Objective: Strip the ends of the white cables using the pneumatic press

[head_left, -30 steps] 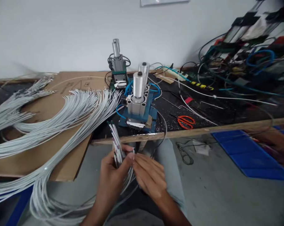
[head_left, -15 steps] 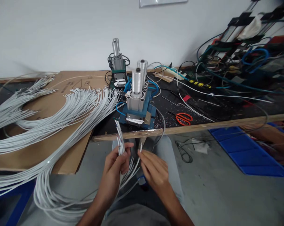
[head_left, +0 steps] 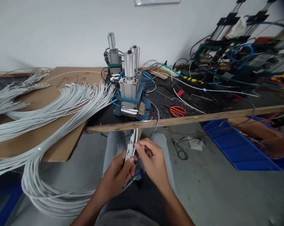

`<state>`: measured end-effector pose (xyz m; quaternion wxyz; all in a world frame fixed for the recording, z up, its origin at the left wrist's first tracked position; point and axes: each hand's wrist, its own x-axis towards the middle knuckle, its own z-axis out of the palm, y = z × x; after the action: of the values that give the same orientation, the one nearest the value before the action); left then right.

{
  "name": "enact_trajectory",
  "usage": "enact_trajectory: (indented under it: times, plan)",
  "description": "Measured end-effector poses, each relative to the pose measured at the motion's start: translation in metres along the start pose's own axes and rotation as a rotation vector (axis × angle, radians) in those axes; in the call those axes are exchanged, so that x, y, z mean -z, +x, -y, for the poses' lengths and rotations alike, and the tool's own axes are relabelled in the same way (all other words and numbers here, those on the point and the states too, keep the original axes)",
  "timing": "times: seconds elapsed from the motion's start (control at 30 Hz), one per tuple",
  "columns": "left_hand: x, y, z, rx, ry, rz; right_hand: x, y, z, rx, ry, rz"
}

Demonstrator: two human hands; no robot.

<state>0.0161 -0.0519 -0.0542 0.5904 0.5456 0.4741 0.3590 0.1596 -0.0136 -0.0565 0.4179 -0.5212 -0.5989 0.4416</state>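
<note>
My left hand [head_left: 122,169] is closed round a small bundle of white cables [head_left: 130,146], whose cut ends point up just in front of the table edge. Some ends show dark or coloured wire tips. Close beside it, my right hand [head_left: 152,157] pinches at one cable on the right side of the bundle with thumb and fingertips. Beyond the hands stands a pneumatic press [head_left: 130,91] with knurled silver cylinders and a blue base. The lower lengths of the held cables are partly hidden by my hands and arms.
Long bundles of white cable [head_left: 69,121] lie over a cardboard sheet [head_left: 59,150] at left and loop below the edge. Orange-handled scissors [head_left: 177,111] lie right of the press. A second press [head_left: 113,56] stands behind. A blue bin [head_left: 240,150] sits low at right.
My right hand has moved in from the single cable it held apart and now pinches at the bundle. The left hand's bundle is nearer the right hand. The view has shifted slightly.
</note>
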Motion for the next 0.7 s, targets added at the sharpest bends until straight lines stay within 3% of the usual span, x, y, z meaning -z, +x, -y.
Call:
enact_trajectory:
  times: [0.07,0.2,0.23,0.37,0.5,0.7]
  plan:
    - [-0.002,-0.002,0.004,-0.062,0.041,-0.092,-0.001,-0.004,-0.007,-0.041,0.056,0.018]
    - [0.000,-0.005,0.008,-0.161,0.168,-0.499,-0.001,-0.023,-0.017,0.005,0.091,0.177]
    - [0.001,-0.006,0.007,-0.132,0.124,-0.514,0.000,-0.028,-0.018,0.038,0.068,0.226]
    - [0.000,-0.010,-0.003,-0.025,-0.124,-0.323,-0.001,-0.042,-0.023,0.141,0.025,0.300]
    - [-0.004,-0.013,-0.005,-0.002,-0.134,-0.331,0.000,-0.046,-0.028,0.204,0.027,0.321]
    - [0.000,-0.018,0.005,0.054,-0.146,-0.328,-0.003,-0.052,-0.033,0.151,0.068,0.368]
